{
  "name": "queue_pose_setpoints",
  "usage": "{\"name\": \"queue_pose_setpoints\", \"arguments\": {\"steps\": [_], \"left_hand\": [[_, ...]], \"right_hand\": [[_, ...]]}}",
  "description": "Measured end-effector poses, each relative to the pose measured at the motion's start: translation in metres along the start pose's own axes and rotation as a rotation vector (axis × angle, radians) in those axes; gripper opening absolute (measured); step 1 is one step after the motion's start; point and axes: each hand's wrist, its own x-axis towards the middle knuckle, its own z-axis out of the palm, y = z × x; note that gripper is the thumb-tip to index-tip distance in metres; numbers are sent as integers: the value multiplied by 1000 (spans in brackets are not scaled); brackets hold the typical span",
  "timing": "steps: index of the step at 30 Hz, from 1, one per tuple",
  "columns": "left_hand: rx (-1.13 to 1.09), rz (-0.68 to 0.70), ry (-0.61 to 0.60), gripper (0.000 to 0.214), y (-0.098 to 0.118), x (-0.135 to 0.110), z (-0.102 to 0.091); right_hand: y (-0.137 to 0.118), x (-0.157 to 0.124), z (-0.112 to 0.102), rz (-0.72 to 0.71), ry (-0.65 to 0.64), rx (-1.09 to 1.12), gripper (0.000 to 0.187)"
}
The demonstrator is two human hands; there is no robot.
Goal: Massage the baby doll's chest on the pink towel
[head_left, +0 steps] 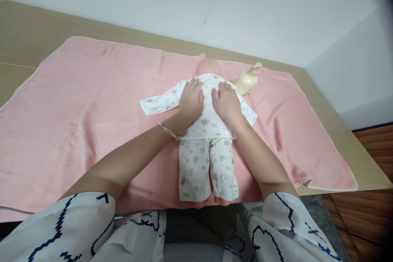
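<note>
A baby doll point(208, 66) lies face down, its head toward the wall and its feet at the near edge. It wears a white patterned shirt point(204, 125) and matching pants point(195, 168). Flat on the left of its upper back rests my left hand point(192, 98), fingers out, a silver bangle on the wrist. My right hand point(227, 100) lies open on the right of the upper back, fingers partly bent over the shoulder. Neither hand grips anything. Just right of the doll's shoulder a cream pump bottle point(246, 81) lies tilted on the blanket.
A pink blanket point(67, 102) with some folds lies under the doll and over most of the wooden table point(27, 26). Behind the table rises a white wall point(138, 0). Wood-grain flooring point(365, 213) shows at the lower right.
</note>
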Motion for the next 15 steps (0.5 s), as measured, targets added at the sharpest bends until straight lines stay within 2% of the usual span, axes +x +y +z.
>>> {"name": "queue_pose_setpoints", "arguments": {"steps": [4,7,9,11,13,15], "left_hand": [[-24,71,9,44,-10,2,7],[-18,95,38,44,-13,2,9],[-4,102,51,44,-11,2,8],[13,103,53,44,-9,1,8],[24,98,46,44,-8,1,8],[30,91,32,43,-7,2,7]], "right_hand": [[-22,-17,-4,-111,-111,-106,59],[-12,-6,-6,-202,-146,-31,56],[1,5,-7,-160,-109,23,54],[7,9,-8,-51,-80,15,56],[1,3,-8,38,-91,-47,58],[-13,-9,-7,30,-125,-111,60]]}}
